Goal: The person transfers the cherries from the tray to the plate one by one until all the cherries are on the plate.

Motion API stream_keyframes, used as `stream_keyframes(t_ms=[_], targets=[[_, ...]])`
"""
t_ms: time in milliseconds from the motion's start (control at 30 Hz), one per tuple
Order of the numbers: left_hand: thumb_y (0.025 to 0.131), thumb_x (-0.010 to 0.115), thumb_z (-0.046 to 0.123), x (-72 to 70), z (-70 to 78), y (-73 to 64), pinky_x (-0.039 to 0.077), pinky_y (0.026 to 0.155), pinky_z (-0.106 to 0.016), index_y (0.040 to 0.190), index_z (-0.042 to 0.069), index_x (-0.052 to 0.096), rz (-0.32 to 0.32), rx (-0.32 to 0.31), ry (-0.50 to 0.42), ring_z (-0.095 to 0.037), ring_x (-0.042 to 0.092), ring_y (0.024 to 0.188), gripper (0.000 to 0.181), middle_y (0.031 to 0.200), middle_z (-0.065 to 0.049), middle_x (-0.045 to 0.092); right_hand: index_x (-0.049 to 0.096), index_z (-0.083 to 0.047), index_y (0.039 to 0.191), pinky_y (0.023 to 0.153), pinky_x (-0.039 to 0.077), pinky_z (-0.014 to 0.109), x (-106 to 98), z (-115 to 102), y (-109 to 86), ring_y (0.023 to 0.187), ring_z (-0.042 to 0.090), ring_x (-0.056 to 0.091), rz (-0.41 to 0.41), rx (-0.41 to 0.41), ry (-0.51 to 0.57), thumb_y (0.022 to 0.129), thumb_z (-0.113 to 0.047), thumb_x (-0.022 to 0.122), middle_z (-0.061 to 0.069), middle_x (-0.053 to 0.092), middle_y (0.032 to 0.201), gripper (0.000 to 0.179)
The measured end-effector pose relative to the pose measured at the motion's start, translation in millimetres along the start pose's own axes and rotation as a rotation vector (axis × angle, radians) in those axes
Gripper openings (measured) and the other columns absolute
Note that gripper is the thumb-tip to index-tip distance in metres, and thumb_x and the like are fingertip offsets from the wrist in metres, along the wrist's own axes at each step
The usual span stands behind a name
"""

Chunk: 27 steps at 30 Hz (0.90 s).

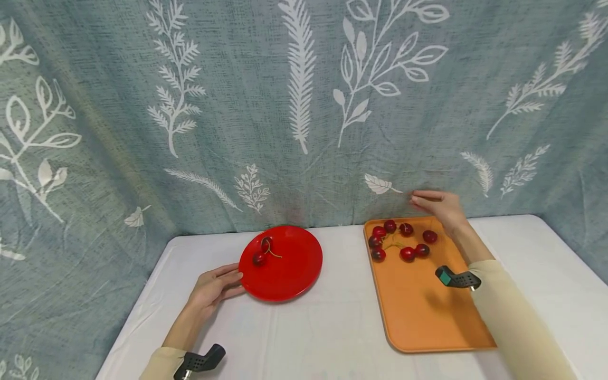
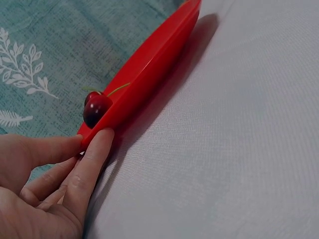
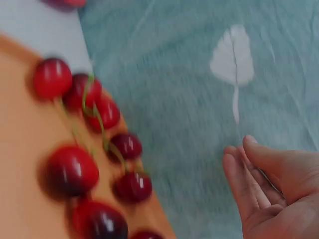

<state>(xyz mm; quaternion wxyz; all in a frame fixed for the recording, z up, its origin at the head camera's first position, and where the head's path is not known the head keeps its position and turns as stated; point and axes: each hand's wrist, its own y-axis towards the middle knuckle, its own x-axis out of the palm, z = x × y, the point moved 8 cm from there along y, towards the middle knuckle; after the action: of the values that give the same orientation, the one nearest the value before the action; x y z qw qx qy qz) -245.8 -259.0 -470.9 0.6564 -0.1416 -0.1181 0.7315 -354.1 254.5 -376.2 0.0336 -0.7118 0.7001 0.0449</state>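
My left hand [image 1: 211, 287] pinches the left edge of a round red plate [image 1: 290, 277], thumb and fingers at the rim; the left wrist view shows the grip closely. Two dark red cherries [image 2: 97, 110], with green stems, lie on the plate near its left side. Over the far end of an orange tray [image 1: 427, 311], my right hand [image 1: 442, 208] hangs in the air with thumb and fingertips near each other. Nothing shows between them in the right wrist view. Several cherries [image 3: 73, 171] with stems lie below and beside that hand, at the tray's far end.
A white cloth covers the table [image 1: 342, 316], and plate and tray stand apart on it. Right behind the table's far edge hangs a blue-green curtain [image 1: 237, 105] with white leaf prints; the right hand is close to it.
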Motion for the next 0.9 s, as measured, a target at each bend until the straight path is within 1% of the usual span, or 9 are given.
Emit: stream_keyframes(t_ms=[100,300,433,500,567,633,733,800,900], targets=[[0.096,0.06,0.006,0.1,0.4,-0.2,0.059,0.079,-0.035,0.14,-0.009,0.045,0.001,0.001,-0.006,-0.018,0.071,0.088,0.049,0.124,-0.021,0.063,0.044,0.016,0.136,0.09,0.054,0.023,-18,9,-0.3,0.084,0.0,0.07,0.032,0.025,-0.012,0.096,-0.014,0.064,-0.018,0.071,0.082,0.055],[0.096,0.061,0.007,-0.5,0.0,-2.1,0.059,0.079,-0.035,0.14,-0.008,0.045,0.007,0.007,-0.001,-0.019,0.071,0.09,0.048,0.128,-0.024,0.06,0.044,0.016,0.137,0.083,0.057,0.02,-44,36,-2.9,0.078,-0.007,0.066,0.069,0.096,-0.147,0.098,-0.016,0.06,-0.023,0.064,0.078,0.053],[0.096,0.061,0.007,-0.6,-0.9,-3.2,0.059,0.079,-0.034,0.14,-0.008,0.045,0.011,0.007,0.005,-0.021,0.071,0.092,0.049,0.133,-0.026,0.056,0.044,0.015,0.137,0.079,0.057,0.017,-50,53,-3.3,0.078,-0.008,0.065,0.027,0.14,-0.177,0.097,-0.017,0.061,-0.022,0.066,0.08,0.055],[0.096,0.061,0.008,-0.8,-1.2,-3.4,0.059,0.08,-0.035,0.14,-0.008,0.045,0.015,0.007,0.005,-0.022,0.071,0.093,0.049,0.134,-0.027,0.055,0.046,0.013,0.137,0.079,0.055,0.013,-51,58,-3.0,0.082,-0.011,0.06,-0.005,0.148,-0.234,0.097,-0.021,0.063,-0.022,0.067,0.085,0.055],[0.096,0.061,0.008,-0.9,-1.2,-3.6,0.059,0.08,-0.035,0.14,-0.007,0.045,0.018,0.007,0.005,-0.023,0.071,0.094,0.049,0.135,-0.028,0.054,0.05,0.01,0.136,0.077,0.051,0.009,-50,60,-2.4,0.085,-0.013,0.053,-0.034,0.133,-0.321,0.095,-0.024,0.066,-0.019,0.069,0.091,0.055],[0.096,0.061,0.008,-1.0,-1.0,-3.8,0.059,0.08,-0.035,0.14,-0.007,0.045,0.017,0.009,0.002,-0.023,0.071,0.094,0.049,0.134,-0.027,0.054,0.052,0.011,0.134,0.076,0.05,0.008,-48,60,-1.6,0.087,-0.012,0.052,-0.055,0.108,-0.362,0.095,-0.022,0.066,-0.013,0.071,0.097,0.053],[0.096,0.061,0.007,-0.8,-0.3,-3.6,0.059,0.079,-0.035,0.14,-0.008,0.045,0.008,0.015,-0.009,-0.022,0.071,0.093,0.049,0.13,-0.025,0.058,0.049,0.016,0.133,0.076,0.054,0.012,-43,61,-0.7,0.085,-0.01,0.058,-0.091,0.083,-0.306,0.096,-0.013,0.063,-0.006,0.072,0.1,0.049],[0.096,0.061,0.006,-0.5,0.3,-3.3,0.059,0.079,-0.035,0.14,-0.008,0.044,-0.003,0.022,-0.022,-0.021,0.072,0.091,0.049,0.126,-0.022,0.061,0.044,0.02,0.134,0.076,0.057,0.016,-40,61,-1.2,0.083,-0.006,0.064,-0.117,0.086,-0.22,0.096,-0.005,0.06,-0.007,0.072,0.096,0.047],[0.096,0.06,0.005,0.0,1.3,-3.2,0.059,0.079,-0.034,0.14,-0.009,0.043,-0.02,0.034,-0.041,-0.02,0.072,0.09,0.049,0.121,-0.018,0.064,0.042,0.022,0.134,0.077,0.058,0.02,-38,63,-1.7,0.081,-0.004,0.067,-0.128,0.106,-0.157,0.097,0.0,0.056,-0.009,0.071,0.093,0.045]])
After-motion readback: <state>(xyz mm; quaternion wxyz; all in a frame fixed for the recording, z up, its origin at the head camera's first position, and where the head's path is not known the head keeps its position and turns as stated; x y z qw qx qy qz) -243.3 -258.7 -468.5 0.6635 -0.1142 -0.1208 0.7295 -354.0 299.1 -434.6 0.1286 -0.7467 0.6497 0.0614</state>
